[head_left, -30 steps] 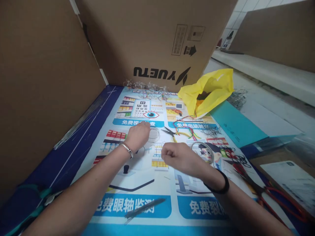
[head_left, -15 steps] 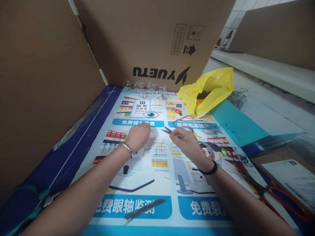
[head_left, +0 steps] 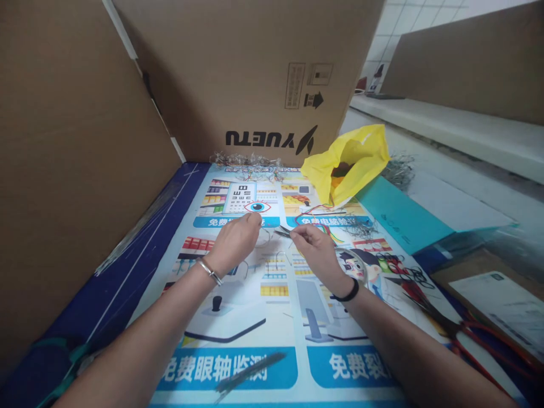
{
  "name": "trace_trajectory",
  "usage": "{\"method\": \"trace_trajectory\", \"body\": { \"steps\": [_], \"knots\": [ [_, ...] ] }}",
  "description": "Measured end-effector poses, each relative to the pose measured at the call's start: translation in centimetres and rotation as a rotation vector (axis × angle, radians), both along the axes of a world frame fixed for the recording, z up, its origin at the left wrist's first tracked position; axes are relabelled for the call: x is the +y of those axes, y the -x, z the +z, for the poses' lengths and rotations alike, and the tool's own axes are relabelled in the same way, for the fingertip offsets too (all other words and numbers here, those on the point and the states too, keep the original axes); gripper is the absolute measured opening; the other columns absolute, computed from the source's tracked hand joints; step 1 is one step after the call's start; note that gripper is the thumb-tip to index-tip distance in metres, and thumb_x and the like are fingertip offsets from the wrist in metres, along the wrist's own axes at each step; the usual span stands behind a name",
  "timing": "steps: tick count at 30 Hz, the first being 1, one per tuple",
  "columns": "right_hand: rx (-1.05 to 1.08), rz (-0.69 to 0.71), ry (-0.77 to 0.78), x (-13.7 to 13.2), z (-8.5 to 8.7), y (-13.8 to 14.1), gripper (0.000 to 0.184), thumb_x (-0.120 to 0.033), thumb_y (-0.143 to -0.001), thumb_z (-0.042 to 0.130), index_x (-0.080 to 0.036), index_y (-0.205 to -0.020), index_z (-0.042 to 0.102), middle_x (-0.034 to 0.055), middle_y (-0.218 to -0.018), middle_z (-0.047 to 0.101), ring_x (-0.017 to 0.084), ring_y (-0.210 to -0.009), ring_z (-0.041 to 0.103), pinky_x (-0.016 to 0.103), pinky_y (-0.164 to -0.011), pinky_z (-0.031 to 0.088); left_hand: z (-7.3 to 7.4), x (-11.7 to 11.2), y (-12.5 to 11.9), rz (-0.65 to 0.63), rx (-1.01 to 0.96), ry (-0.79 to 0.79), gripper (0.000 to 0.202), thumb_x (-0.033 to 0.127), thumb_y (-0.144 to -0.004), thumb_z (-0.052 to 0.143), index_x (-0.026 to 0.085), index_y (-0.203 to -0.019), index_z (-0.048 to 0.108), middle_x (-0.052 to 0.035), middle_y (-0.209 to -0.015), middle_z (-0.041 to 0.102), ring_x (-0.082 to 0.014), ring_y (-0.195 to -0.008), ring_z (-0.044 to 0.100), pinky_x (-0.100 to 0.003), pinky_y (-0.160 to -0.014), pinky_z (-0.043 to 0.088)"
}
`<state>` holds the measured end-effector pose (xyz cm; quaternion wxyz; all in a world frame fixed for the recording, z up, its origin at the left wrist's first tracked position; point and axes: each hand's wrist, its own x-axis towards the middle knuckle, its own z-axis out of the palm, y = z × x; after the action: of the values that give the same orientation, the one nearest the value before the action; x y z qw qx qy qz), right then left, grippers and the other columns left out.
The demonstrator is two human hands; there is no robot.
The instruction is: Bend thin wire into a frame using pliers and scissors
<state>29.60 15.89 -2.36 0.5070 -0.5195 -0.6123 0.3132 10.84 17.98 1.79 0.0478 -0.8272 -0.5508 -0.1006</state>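
My left hand (head_left: 236,241), a silver bangle on its wrist, is closed in a pinch on a thin wire ring (head_left: 264,236) just above the printed poster mat (head_left: 238,317). My right hand (head_left: 315,249), with a black band on its wrist, is closed around small pliers (head_left: 283,231). Only their dark jaws show, pointing left toward the wire ring. Bent wire hooks (head_left: 278,258) lie on the mat between and below both hands.
A big cardboard box (head_left: 255,85) and a cardboard wall (head_left: 72,141) close off the back and left. A yellow bag (head_left: 348,164), coloured wires (head_left: 323,224), a clear ring (head_left: 359,263), red-handled scissors (head_left: 463,331) and a teal sheet (head_left: 403,218) lie right. A wire bundle (head_left: 249,371) lies in front.
My right hand has moved up and left from the mat's middle to the pliers and closed on them. My left hand has stayed pinched at the wire ring. The view shifted slightly.
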Motion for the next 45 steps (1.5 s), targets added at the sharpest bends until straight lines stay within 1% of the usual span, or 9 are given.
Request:
{"method": "trace_trajectory", "body": {
  "steps": [4,6,9,12,17,27,33,39,45],
  "knots": [
    [0.007,0.000,-0.049,0.4,1.3,0.3,0.014,-0.031,-0.078,0.053,-0.018,-0.074,0.057,-0.0016,-0.065,0.054,0.011,-0.057,0.048,0.023,-0.054,0.039,0.2,0.0,0.2,-0.112,-0.302,0.083,0.025,0.020,-0.088,0.039,0.016,-0.108,0.054,-0.0082,-0.105,0.063,-0.0198,-0.096,0.058,-0.029,-0.081,0.043],
    [0.014,-0.006,-0.076,0.8,2.1,0.4,0.013,-0.030,-0.077,0.054,-0.018,-0.075,0.057,-0.0012,-0.066,0.056,0.011,-0.059,0.049,0.023,-0.056,0.040,0.6,-0.1,0.2,-0.152,-0.430,0.115,0.026,0.019,-0.087,0.040,0.016,-0.105,0.058,-0.0072,-0.102,0.064,-0.0184,-0.096,0.058,-0.029,-0.084,0.042],
    [0.011,-0.006,-0.120,1.4,3.1,0.5,0.012,-0.029,-0.078,0.054,-0.018,-0.075,0.057,-0.0011,-0.067,0.057,0.012,-0.059,0.050,0.023,-0.055,0.040,1.1,-0.6,0.1,-0.123,-0.623,0.226,0.024,0.021,-0.085,0.042,0.018,-0.097,0.062,-0.0036,-0.085,0.066,-0.0163,-0.082,0.060,-0.028,-0.076,0.045],
    [-0.063,-0.012,-0.217,1.8,3.7,0.5,0.010,-0.027,-0.080,0.053,-0.019,-0.077,0.058,-0.0004,-0.070,0.059,0.012,-0.062,0.052,0.024,-0.058,0.042,1.5,-1.1,-0.1,-0.052,-0.840,0.404,0.019,0.024,-0.083,0.045,0.018,-0.092,0.060,-0.0008,-0.074,0.064,-0.0134,-0.067,0.059,-0.025,-0.064,0.045],
    [-0.263,0.004,-0.410,1.4,4.1,0.6,0.010,-0.022,-0.083,0.050,-0.021,-0.080,0.060,0.0011,-0.080,0.062,0.014,-0.072,0.056,0.025,-0.067,0.043,1.9,-2.3,-0.5,-0.056,-1.049,0.626,0.011,0.023,-0.079,0.049,0.017,-0.082,0.058,0.0011,-0.068,0.059,-0.0107,-0.062,0.054,-0.021,-0.056,0.041],
    [-0.613,0.064,-0.604,-0.2,3.9,0.7,0.016,-0.020,-0.089,0.043,-0.019,-0.084,0.059,0.0048,-0.081,0.063,0.016,-0.079,0.057,0.028,-0.074,0.044,1.4,-4.0,0.3,-0.132,-1.194,0.794,0.012,0.026,-0.080,0.051,0.016,-0.075,0.052,0.0031,-0.061,0.053,-0.0084,-0.056,0.046,-0.022,-0.056,0.037],
    [-0.593,0.120,-0.598,-0.5,3.5,0.9,0.016,-0.020,-0.089,0.043,-0.019,-0.086,0.060,0.0042,-0.080,0.063,0.015,-0.078,0.057,0.028,-0.072,0.045,1.2,-4.0,0.6,-0.139,-1.246,0.870,0.015,0.030,-0.079,0.054,0.016,-0.076,0.050,0.0032,-0.060,0.052,-0.0085,-0.054,0.047,-0.023,-0.056,0.038],
    [-0.583,0.142,-0.600,-0.5,3.2,0.9,0.015,-0.019,-0.088,0.045,-0.019,-0.087,0.060,0.0045,-0.082,0.064,0.016,-0.081,0.058,0.029,-0.073,0.046,1.2,-3.9,0.7,-0.138,-1.267,0.924,0.011,0.024,-0.077,0.057,0.016,-0.076,0.049,0.0031,-0.061,0.054,-0.0082,-0.055,0.048,-0.023,-0.057,0.038],
    [-0.645,0.145,-0.664,-0.5,2.9,0.8,0.013,-0.018,-0.087,0.047,-0.019,-0.088,0.060,0.0048,-0.084,0.065,0.017,-0.083,0.058,0.032,-0.076,0.046,1.2,-4.0,1.1,-0.171,-1.272,1.029,0.011,0.022,-0.077,0.058,0.015,-0.082,0.052,0.0029,-0.062,0.055,-0.0079,-0.055,0.051,-0.022,-0.055,0.035]
  ]
}}
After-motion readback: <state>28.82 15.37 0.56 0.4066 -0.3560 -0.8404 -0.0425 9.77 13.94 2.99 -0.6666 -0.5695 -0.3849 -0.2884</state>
